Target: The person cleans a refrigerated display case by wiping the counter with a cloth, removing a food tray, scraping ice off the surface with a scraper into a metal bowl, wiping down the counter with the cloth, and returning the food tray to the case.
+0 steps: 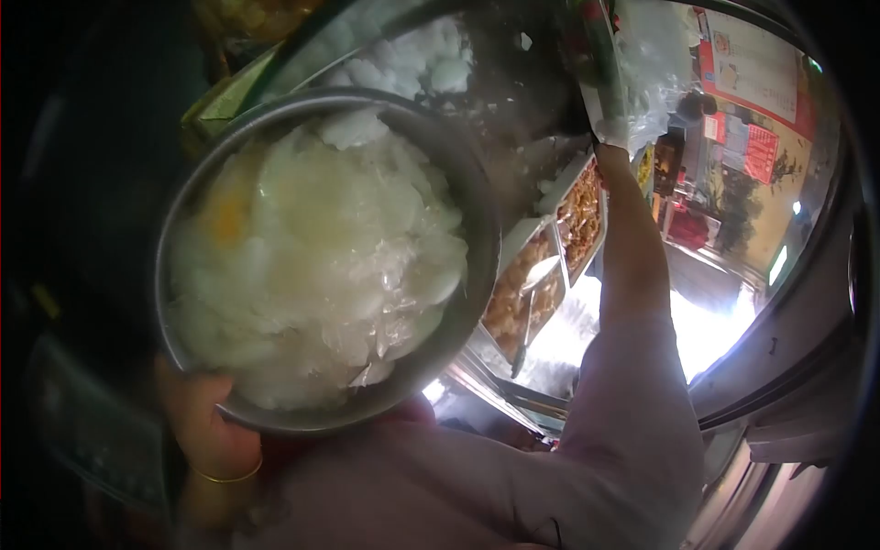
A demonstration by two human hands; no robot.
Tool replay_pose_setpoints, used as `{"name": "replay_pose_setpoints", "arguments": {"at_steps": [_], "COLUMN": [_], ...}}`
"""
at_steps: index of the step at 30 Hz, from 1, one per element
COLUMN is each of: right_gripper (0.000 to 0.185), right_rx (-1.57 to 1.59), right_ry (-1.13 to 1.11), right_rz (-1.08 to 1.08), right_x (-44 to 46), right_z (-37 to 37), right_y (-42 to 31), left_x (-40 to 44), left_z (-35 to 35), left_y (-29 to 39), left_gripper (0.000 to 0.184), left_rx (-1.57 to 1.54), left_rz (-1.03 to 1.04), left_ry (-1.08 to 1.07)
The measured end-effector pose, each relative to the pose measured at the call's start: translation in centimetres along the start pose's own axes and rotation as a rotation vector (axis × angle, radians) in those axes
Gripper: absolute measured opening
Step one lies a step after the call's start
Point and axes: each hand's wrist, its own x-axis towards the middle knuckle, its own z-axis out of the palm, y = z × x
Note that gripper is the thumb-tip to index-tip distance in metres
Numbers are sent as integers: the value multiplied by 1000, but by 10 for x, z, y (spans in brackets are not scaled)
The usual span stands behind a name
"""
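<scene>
A large round metal bowl (478, 247) fills the left middle of the head view. It is heaped with wet, whitish, translucent slices (321, 247), with an orange-yellow patch (226, 220) at the left side. My left hand (213, 417), with a thin gold bangle at the wrist, grips the bowl's lower left rim. The right arm stretches far forward, and my right hand (612, 156) is at the lower end of a long, pale, glossy thing (600, 73) that I cannot identify. The fingers of that hand are hidden.
Past the bowl lies a pile of white pieces (426, 60) on a dark surface with scattered bits. Trays of brown food (579, 220) stand right of the bowl, with a utensil (526, 330) in the nearer one. Clear plastic bags (655, 64) hang beyond my right hand.
</scene>
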Motion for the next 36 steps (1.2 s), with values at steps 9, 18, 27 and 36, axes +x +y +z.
{"name": "replay_pose_setpoints", "arguments": {"at_steps": [9, 18, 27, 36], "right_gripper": [55, 61, 78, 82], "right_rx": [546, 580, -110, 164], "right_ry": [-259, -79, 509, 295], "right_rz": [80, -196, -17, -269], "right_x": [-126, -117, 46, 94], "right_z": [26, 77, 122, 93], "right_y": [-62, -53, -39, -31], "left_x": [1, 1, 4, -10], "left_z": [-1, -17, -55, -35], "left_y": [-3, -4, 1, 10], "left_gripper": [44, 53, 61, 63], "left_rx": [117, 63, 207, 145], "left_rz": [66, 0, 85, 9], "left_ry": [-87, 49, 710, 534]}}
